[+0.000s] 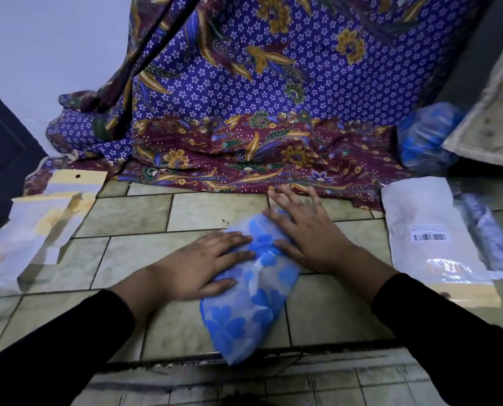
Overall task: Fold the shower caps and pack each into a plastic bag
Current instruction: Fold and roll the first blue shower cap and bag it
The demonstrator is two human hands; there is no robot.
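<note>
A translucent shower cap (246, 306) with blue flower prints lies folded into a long strip on the tiled floor, running from the middle down toward me. My left hand (197, 265) lies flat on its left side with straight fingers. My right hand (306, 232) presses its upper end with fingers spread. Neither hand grips anything.
Clear plastic bags with yellow header cards (39, 221) lie at the left. A white packet with a barcode (429, 230) lies at the right. A bag of blue shower caps (423, 139) sits at the back right. A patterned purple cloth (244, 112) drapes behind.
</note>
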